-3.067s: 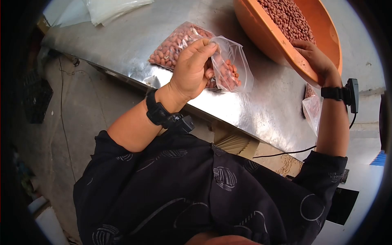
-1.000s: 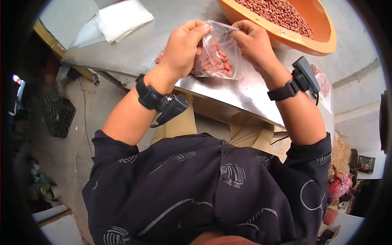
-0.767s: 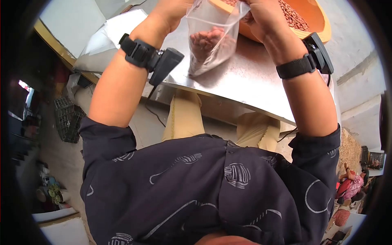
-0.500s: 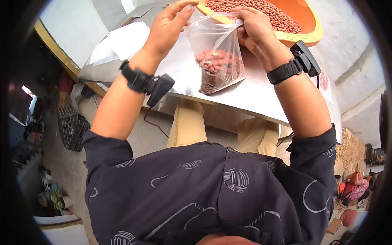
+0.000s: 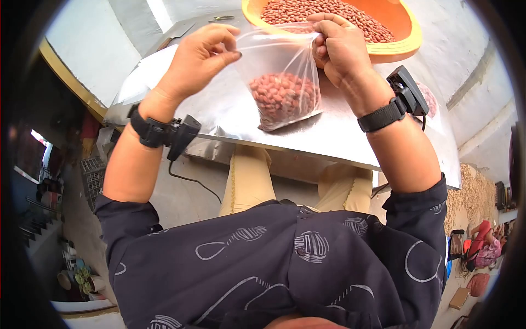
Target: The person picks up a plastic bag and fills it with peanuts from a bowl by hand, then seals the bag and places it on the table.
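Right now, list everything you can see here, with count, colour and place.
plastic bag: one, clear, part-filled with reddish peanuts, held up over the table's near edge
basin: one, orange, full of peanuts, far side of the table
table: one, silvery metal, in front of the person
second filled bag: one, clear, on the table beyond the right wrist
wrist devices: two, black, one on each wrist
left hand: pinches one top corner of the plastic bag
right hand: grips the other top corner
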A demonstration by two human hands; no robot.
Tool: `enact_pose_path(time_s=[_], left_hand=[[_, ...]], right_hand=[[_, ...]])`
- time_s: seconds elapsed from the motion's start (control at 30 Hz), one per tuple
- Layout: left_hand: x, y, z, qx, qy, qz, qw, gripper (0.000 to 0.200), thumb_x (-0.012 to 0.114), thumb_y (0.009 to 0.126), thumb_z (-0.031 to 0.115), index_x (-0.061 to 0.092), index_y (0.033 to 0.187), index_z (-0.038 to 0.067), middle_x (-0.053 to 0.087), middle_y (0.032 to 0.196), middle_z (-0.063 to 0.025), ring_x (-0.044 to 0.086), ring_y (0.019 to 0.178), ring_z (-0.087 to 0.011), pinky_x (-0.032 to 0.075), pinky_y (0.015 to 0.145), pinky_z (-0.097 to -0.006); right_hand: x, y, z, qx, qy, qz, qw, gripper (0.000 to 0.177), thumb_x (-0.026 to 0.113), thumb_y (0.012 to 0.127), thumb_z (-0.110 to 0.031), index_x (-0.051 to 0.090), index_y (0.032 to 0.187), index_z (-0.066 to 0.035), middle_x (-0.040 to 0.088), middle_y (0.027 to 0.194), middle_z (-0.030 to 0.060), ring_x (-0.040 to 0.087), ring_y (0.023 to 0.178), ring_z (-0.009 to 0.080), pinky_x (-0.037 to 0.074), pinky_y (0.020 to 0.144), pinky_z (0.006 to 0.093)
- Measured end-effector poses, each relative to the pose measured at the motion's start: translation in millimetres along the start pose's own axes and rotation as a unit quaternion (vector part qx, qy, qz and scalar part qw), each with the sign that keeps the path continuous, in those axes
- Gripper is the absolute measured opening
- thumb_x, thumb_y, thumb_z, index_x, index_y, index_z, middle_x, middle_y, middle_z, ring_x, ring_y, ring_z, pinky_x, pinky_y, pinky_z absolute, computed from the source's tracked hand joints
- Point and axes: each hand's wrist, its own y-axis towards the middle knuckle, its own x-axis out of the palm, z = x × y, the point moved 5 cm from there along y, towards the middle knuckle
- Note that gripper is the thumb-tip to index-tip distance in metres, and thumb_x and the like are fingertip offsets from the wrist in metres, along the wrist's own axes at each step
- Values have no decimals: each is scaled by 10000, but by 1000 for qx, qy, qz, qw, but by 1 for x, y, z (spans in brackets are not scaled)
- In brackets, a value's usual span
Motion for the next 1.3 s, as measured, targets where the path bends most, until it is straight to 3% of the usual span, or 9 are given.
enact_pose_path(time_s=[0.1,0.13,0.27,0.43,0.6,0.73,0.83,1.03,1.3], left_hand=[[-4,13,0,24,18,6,1000,67,597,804,-9,561,853,18,595,995,-41,522,702,-47,443,632,-194],[-1,14,-5,1,10,8,1000,58,594,809,-3,562,854,14,600,954,-33,528,703,-52,444,631,-195],[25,6,-28,-73,-68,15,995,97,590,837,49,567,926,19,599,804,-3,532,686,-66,435,608,-198],[32,2,-35,-111,-180,95,973,142,632,823,116,597,933,33,567,713,8,494,623,-62,421,550,-200],[38,-4,-41,-161,-327,127,923,208,649,818,138,610,982,15,634,792,-34,452,581,-55,381,543,-181],[45,-9,-52,-177,-423,132,879,211,641,830,141,620,991,7,661,855,-61,452,581,-53,376,537,-178],[47,-13,-49,-183,-442,126,869,169,580,867,84,610,1008,-4,632,869,-68,457,617,-68,390,562,-180],[39,-10,-48,-105,-440,166,876,142,617,844,93,633,941,-9,650,827,-81,461,586,-55,390,548,-164],[41,-7,-67,-143,-429,149,879,135,621,843,103,633,928,-1,639,815,-78,461,595,-46,388,553,-163]], right_hand=[[-13,-3,-1,-77,52,-13,996,165,494,841,-29,568,985,4,489,607,14,452,494,86,375,438,205],[-12,-12,-4,-92,24,-34,995,203,476,854,-32,538,1038,29,539,659,45,530,575,120,460,543,216],[-39,-15,28,-7,117,-95,989,261,507,827,-37,509,1074,47,625,793,102,607,669,137,504,640,239],[-61,-13,23,-39,25,-94,994,303,552,825,-56,535,1118,19,620,802,70,575,660,99,474,642,212],[-55,-12,23,-94,-120,-73,986,264,638,819,-127,604,1044,7,624,778,38,550,654,68,453,607,198],[-52,-8,25,-129,-122,-62,982,217,639,826,-121,624,993,18,628,748,30,559,646,69,455,599,196],[-52,-7,27,-146,-106,-61,982,164,625,833,-91,637,950,24,627,736,30,564,637,72,457,596,194],[-56,-4,22,-177,-46,-55,982,112,619,835,-62,651,894,27,644,763,48,571,625,74,481,598,191],[-61,-4,19,-154,-41,-63,985,104,621,832,-56,652,894,22,639,762,49,566,622,74,476,593,184]])
